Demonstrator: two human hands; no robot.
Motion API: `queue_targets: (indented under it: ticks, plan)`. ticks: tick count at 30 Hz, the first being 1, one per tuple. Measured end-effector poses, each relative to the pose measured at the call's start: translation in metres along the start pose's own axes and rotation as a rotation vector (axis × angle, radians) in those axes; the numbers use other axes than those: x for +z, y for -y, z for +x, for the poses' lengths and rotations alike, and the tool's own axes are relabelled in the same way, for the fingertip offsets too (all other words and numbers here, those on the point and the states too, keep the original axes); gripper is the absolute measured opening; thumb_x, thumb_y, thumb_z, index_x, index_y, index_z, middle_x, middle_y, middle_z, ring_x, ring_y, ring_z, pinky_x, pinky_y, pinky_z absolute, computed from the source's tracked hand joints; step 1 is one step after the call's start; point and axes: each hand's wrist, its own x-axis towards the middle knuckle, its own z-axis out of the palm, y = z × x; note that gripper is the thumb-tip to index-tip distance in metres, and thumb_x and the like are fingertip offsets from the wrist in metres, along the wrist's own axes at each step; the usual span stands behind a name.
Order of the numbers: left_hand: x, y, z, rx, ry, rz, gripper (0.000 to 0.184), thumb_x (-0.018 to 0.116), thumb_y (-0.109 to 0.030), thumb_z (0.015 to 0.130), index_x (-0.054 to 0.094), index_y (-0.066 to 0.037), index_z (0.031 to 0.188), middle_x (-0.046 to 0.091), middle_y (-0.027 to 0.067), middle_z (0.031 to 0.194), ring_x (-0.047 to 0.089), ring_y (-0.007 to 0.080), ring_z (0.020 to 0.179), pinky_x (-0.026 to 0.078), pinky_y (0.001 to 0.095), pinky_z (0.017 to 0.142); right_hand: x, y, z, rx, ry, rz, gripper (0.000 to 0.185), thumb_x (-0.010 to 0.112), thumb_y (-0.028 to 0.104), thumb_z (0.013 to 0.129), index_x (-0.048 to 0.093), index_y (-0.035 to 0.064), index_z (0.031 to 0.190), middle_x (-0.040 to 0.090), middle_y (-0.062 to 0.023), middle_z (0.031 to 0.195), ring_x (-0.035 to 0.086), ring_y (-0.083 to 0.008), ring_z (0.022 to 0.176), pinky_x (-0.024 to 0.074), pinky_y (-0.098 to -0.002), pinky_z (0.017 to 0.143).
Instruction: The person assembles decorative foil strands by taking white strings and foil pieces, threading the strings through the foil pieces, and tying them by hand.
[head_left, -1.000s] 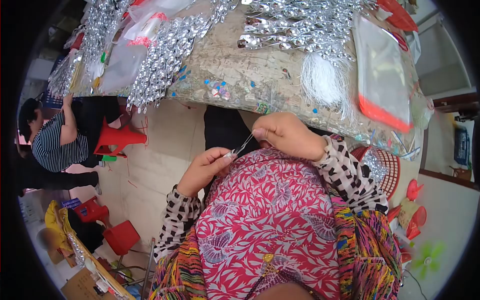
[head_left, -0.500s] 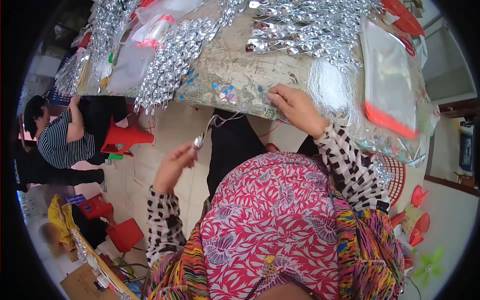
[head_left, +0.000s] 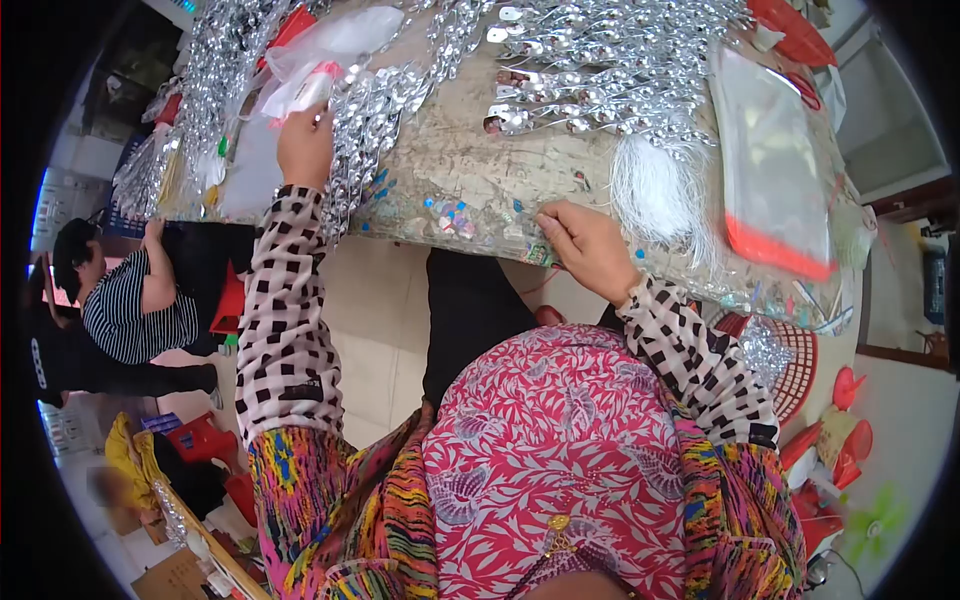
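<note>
My left hand [head_left: 305,150] is stretched forward over the table [head_left: 470,165], its fingers curled beside a pink-and-white packet [head_left: 318,88] and strings of shiny silver pieces [head_left: 375,115]. What those fingers hold, if anything, is hidden. At the table's front edge rests my right hand [head_left: 592,248], thumb and fingers closed together; nothing I can name shows in them. To its right lies a bundle of white threads [head_left: 655,190]. Rows of silver spoon-shaped pieces [head_left: 600,75] spread across the back of the table.
Clear plastic bags with a red edge [head_left: 775,160] lie at the right. A red basket [head_left: 795,365] with silvery bits stands below the table's right side. Another person in a striped top [head_left: 145,305] sits at the left, and red stools [head_left: 205,445] stand lower left.
My left hand has moved from below the table edge up and forward over the table. The silver piece with a cord it held no longer shows. My right hand stays at the edge.
</note>
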Motion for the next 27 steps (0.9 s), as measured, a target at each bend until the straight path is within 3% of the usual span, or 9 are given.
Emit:
queue_targets:
  ticks: [3, 4, 9, 11, 16, 19, 21, 23, 27]
  plan:
    - [0.039, 0.018, -0.007, 0.077, -0.064, 0.114, 0.027, 0.061, -0.027, 0.086, 0.068, -0.012, 0.107, 0.061, 0.0184, 0.095, 0.06, 0.0334, 0.085, 0.047, 0.0414, 0.077, -0.001, -0.002, 0.001, 0.033, 0.022, 0.03, 0.019, 0.056, 0.021, 0.092, 0.063, 0.004, 0.097, 0.063, -0.0139, 0.08, 0.062, -0.0298, 0.072, 0.0472, -0.0359, 0.064]
    - [0.04, 0.02, -0.008, 0.055, 0.044, 0.099, 0.028, 0.062, -0.025, 0.086, 0.068, -0.01, 0.109, 0.059, 0.0182, 0.101, 0.059, 0.0312, 0.088, 0.047, 0.0403, 0.079, -0.001, -0.004, 0.002, 0.014, 0.024, 0.03, 0.019, 0.056, 0.021, 0.092, 0.063, 0.0044, 0.097, 0.063, -0.0138, 0.08, 0.062, -0.0297, 0.072, 0.0472, -0.0357, 0.064]
    - [0.023, -0.015, -0.024, 0.099, -0.096, 0.104, 0.029, 0.064, -0.02, 0.082, 0.067, -0.007, 0.108, 0.06, 0.0169, 0.097, 0.058, 0.0331, 0.09, 0.047, 0.0429, 0.079, -0.002, -0.005, 0.003, 0.006, 0.048, 0.012, 0.019, 0.055, 0.023, 0.092, 0.063, 0.0056, 0.095, 0.063, -0.0129, 0.079, 0.062, -0.0296, 0.07, 0.047, -0.0362, 0.063]
    - [0.013, -0.042, -0.031, 0.357, -0.219, 0.01, 0.027, 0.065, -0.015, 0.081, 0.067, -0.007, 0.107, 0.061, 0.0152, 0.095, 0.058, 0.0321, 0.089, 0.047, 0.0435, 0.079, -0.001, -0.003, 0.003, -0.013, 0.041, 0.005, 0.02, 0.055, 0.024, 0.092, 0.063, 0.0057, 0.094, 0.062, -0.0122, 0.078, 0.061, -0.0295, 0.07, 0.0471, -0.0365, 0.063]
    - [0.038, -0.123, -0.066, 0.372, 0.198, -0.51, 0.026, 0.065, -0.012, 0.082, 0.065, -0.006, 0.107, 0.061, 0.0143, 0.098, 0.057, 0.0308, 0.092, 0.045, 0.0375, 0.081, 0.0, -0.002, 0.003, -0.01, 0.062, -0.036, 0.021, 0.054, 0.024, 0.092, 0.064, 0.0063, 0.093, 0.062, -0.0119, 0.077, 0.061, -0.0293, 0.07, 0.0475, -0.0366, 0.063]
    - [0.054, -0.164, -0.068, 0.474, 0.028, -0.408, 0.028, 0.066, -0.012, 0.08, 0.065, -0.006, 0.107, 0.061, 0.0145, 0.093, 0.058, 0.0309, 0.087, 0.045, 0.0378, 0.079, 0.0, -0.005, 0.001, -0.031, 0.05, -0.041, 0.021, 0.054, 0.025, 0.092, 0.064, 0.0065, 0.093, 0.062, -0.012, 0.078, 0.061, -0.03, 0.071, 0.0476, -0.0372, 0.064]
    - [0.064, -0.177, -0.064, 0.431, 0.041, -0.404, 0.029, 0.065, -0.018, 0.08, 0.064, -0.008, 0.107, 0.061, 0.0117, 0.094, 0.055, 0.0339, 0.095, 0.043, 0.0443, 0.08, 0.001, -0.009, 0.001, -0.049, 0.04, -0.047, 0.021, 0.054, 0.025, 0.092, 0.064, 0.0065, 0.093, 0.062, -0.0121, 0.078, 0.061, -0.0304, 0.071, 0.0477, -0.0376, 0.065]
    - [0.068, -0.186, -0.058, 0.389, 0.198, -0.23, 0.025, 0.065, -0.019, 0.08, 0.064, -0.009, 0.103, 0.061, 0.0113, 0.093, 0.057, 0.0328, 0.092, 0.043, 0.0452, 0.079, 0.001, -0.01, 0.0, -0.069, 0.029, -0.027, 0.021, 0.054, 0.025, 0.092, 0.064, 0.0064, 0.093, 0.063, -0.0123, 0.079, 0.061, -0.0318, 0.073, 0.0477, -0.0386, 0.065]
    - [0.071, -0.182, -0.049, 0.518, 0.289, -0.256, 0.024, 0.061, -0.02, 0.085, 0.064, -0.007, 0.105, 0.061, 0.0117, 0.09, 0.059, 0.0332, 0.085, 0.046, 0.0413, 0.072, -0.001, -0.011, 0.0, -0.068, 0.017, -0.014, 0.021, 0.054, 0.025, 0.092, 0.063, 0.0063, 0.093, 0.063, -0.0127, 0.08, 0.061, -0.0328, 0.074, 0.0476, -0.0395, 0.066]
